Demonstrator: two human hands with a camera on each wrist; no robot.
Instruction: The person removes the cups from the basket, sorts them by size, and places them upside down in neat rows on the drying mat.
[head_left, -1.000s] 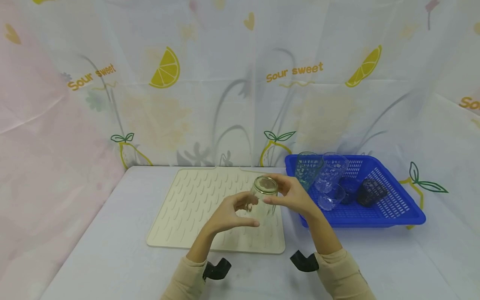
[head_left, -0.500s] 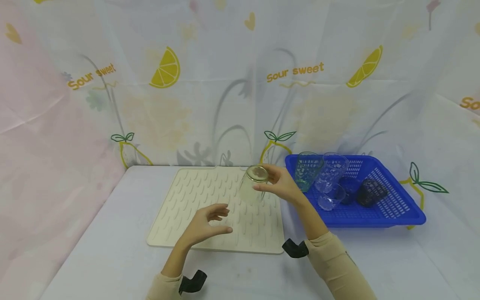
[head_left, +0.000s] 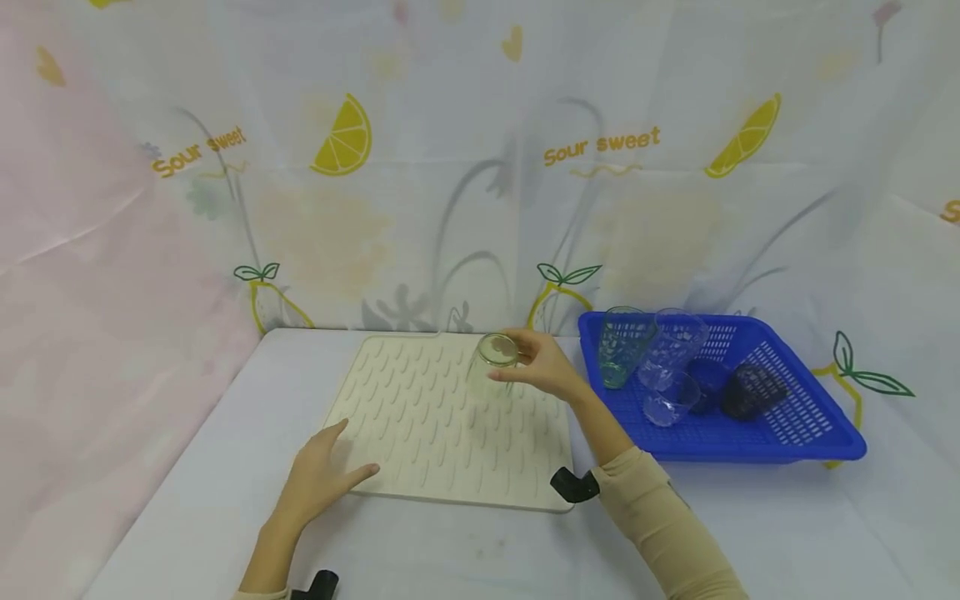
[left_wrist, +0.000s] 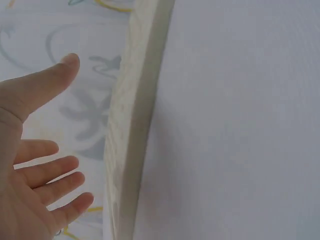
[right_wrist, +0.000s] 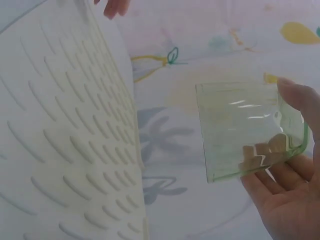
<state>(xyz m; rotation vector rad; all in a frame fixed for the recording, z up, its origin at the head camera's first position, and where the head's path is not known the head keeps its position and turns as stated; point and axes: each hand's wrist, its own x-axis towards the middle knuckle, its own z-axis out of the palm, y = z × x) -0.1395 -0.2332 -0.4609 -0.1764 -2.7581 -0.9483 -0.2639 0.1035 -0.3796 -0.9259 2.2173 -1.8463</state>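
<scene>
A clear, faintly green drinking glass [right_wrist: 240, 130] is held upside down by my right hand [head_left: 542, 364], its thumb and fingers gripping near the thick base. In the right wrist view the rim stands apart from the cream draining mat [head_left: 427, 417], so the glass is above it. Over the mat's front left corner is my left hand [head_left: 318, 475], holding nothing. The left wrist view shows that hand [left_wrist: 35, 175] with thumb spread and fingers relaxed, beside the mat's edge [left_wrist: 135, 120].
At the right stands a blue plastic basket [head_left: 750, 450]. Inside are a green-tinted glass [head_left: 618, 350], clear glasses [head_left: 675, 342] and a dark glass [head_left: 750, 392]. A patterned cloth [head_left: 450, 208] hangs behind the white table [head_left: 465, 550].
My left hand has let go of the glass and moved left and toward the front. The right hand has carried the glass left and slightly back over the mat.
</scene>
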